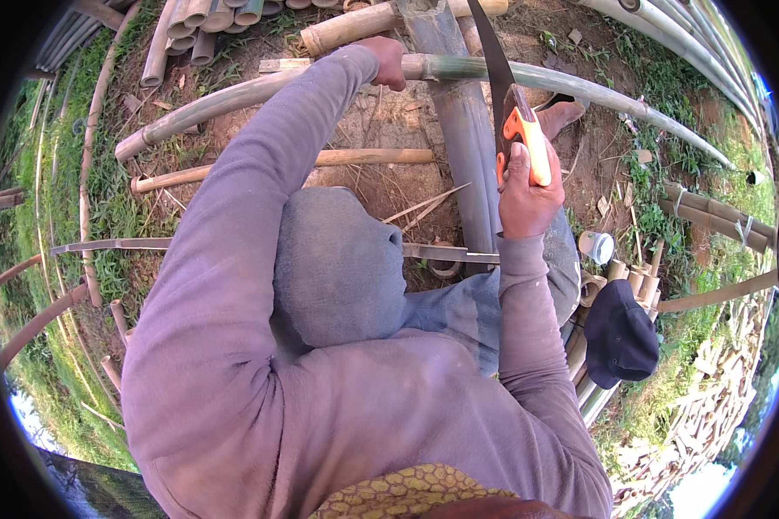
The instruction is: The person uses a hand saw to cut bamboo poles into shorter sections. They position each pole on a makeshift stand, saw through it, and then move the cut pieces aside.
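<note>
My right hand (528,192) is wrapped round the orange handle of a hand saw (493,65). The saw's dark blade points away from me and crosses in front of a long bamboo pole (571,80). That pole runs from left to right across a thick grey bamboo log (465,130). From this angle I cannot tell whether the teeth touch it. My left hand (389,63) is closed on the same pole, left of the log; its fingertips are partly hidden. A foot (561,116) rests on the ground right of the saw handle.
Cut bamboo lengths (201,19) are heaped at the far left. A thinner pole (355,156) lies nearer me. To my right are a white cup (595,246), a dark cap (621,333) and a stack of bamboo pieces (640,281). Long poles (679,39) lie at the far right.
</note>
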Tool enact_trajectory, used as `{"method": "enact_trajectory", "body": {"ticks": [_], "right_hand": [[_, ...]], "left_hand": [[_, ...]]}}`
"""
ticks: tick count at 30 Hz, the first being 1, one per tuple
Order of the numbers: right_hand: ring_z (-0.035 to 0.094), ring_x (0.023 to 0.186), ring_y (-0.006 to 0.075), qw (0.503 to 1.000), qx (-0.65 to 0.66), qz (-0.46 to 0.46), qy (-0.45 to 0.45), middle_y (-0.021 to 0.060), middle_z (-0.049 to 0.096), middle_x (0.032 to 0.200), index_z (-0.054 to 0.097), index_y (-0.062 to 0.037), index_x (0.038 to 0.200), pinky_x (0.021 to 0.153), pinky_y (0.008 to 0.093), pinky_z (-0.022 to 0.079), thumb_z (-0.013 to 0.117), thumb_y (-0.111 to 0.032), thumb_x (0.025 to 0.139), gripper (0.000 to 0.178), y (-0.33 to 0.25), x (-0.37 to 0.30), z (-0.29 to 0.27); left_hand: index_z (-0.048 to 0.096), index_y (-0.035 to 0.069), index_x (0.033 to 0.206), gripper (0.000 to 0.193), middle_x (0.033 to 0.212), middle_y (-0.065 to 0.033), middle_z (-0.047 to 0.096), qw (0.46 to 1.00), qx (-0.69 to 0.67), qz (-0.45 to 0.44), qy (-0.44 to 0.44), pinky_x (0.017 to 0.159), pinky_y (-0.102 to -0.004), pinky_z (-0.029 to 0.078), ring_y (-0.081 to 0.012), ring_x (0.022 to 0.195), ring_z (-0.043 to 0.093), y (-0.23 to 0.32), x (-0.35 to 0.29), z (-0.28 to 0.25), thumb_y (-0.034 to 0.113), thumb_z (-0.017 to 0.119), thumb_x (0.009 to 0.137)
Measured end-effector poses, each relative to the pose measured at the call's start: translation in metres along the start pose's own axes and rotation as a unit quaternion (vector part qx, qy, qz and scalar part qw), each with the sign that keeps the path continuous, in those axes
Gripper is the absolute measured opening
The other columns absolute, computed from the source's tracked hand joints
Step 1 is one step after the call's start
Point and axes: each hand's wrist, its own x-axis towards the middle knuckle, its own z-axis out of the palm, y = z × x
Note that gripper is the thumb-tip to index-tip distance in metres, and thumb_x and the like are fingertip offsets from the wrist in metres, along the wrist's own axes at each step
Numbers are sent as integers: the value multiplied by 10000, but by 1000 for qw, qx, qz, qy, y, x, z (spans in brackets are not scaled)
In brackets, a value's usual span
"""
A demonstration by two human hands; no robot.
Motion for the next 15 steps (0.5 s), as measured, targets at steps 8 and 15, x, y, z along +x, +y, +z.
{"method": "enact_trajectory", "body": {"ticks": [8,15], "right_hand": [[688,1030,135,999,-37,-29,11,125,737,1199,651,55,1338,888,289,562,741,-80,1006,369,-12,18,12],[692,1034,146,998,-22,54,8,132,718,1250,629,67,1358,872,305,596,725,-88,1020,384,-43,-82,-64]], "left_hand": [[621,172,1296,401,1151,-145,766,989,69,-29,130,928,-514,602,-375,1100,739,29,-7,-2,293,718,927],[620,182,1319,396,1182,-132,763,990,70,-53,113,935,-504,604,-352,1111,738,23,-14,8,239,695,934]]}}
